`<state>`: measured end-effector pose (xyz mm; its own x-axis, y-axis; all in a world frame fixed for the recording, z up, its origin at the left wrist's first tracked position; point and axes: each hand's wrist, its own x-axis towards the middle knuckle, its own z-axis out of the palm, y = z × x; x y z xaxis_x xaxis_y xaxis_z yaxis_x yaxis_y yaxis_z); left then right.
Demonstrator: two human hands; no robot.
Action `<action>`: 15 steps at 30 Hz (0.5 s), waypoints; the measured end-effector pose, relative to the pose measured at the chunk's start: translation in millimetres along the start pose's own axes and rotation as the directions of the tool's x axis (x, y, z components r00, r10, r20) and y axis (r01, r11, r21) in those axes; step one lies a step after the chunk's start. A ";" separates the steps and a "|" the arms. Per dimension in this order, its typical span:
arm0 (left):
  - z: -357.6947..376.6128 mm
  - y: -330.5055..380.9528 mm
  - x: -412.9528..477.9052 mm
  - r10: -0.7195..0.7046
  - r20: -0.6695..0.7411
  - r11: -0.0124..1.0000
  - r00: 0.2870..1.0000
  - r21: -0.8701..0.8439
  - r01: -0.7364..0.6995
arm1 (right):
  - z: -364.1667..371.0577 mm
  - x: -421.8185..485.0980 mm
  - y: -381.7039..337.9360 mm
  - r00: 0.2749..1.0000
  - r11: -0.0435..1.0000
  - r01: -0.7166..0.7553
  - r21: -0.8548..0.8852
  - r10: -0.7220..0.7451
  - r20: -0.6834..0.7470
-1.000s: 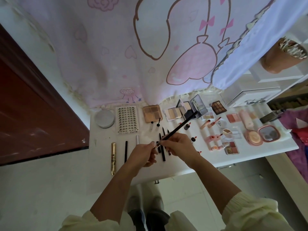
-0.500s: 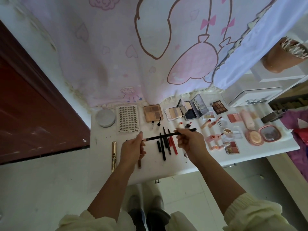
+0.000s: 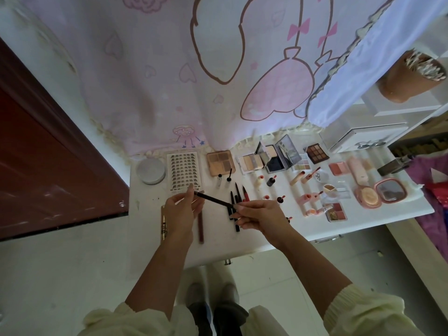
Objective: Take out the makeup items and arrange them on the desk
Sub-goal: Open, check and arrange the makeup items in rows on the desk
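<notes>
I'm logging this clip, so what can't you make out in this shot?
Head view only.
Ends of the held pencil: covered by the left hand and right hand.
Top of the brown pencil: under the left hand.
Lettering on the gold tube: too small.
Print on the lash card: too small.

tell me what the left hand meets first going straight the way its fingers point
Likely the false-lash card, lying on the desk just ahead of the left hand; depth is unclear.

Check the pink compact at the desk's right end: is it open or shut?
Open. The pink compact lies with its lid folded back flat, the mirror facing up beside the powder pan.
</notes>
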<state>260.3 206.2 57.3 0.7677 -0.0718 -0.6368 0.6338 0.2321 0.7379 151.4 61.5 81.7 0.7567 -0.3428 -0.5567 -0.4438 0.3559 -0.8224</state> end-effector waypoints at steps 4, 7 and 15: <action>-4.0 -0.2 0.9 -0.021 0.061 1.000 0.998 0.009 0.020 | -0.8 -0.5 4.2 0.997 0.998 -0.045 -0.045 0.047 0.058; -2.7 1.2 -2.8 -0.019 0.124 0.999 0.992 0.037 0.014 | -1.6 -0.1 8.1 0.990 0.991 -0.076 -0.113 0.089 0.113; -2.2 1.2 -0.7 -0.055 0.164 0.998 0.985 -0.007 0.057 | -2.6 -2.5 15.7 0.955 0.940 -0.016 -0.342 0.115 0.273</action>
<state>260.3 208.7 58.1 0.7366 -0.2429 -0.6312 0.6759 0.2348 0.6985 141.4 65.6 69.9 0.8026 -0.0489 -0.5946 -0.5931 0.0424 -0.8040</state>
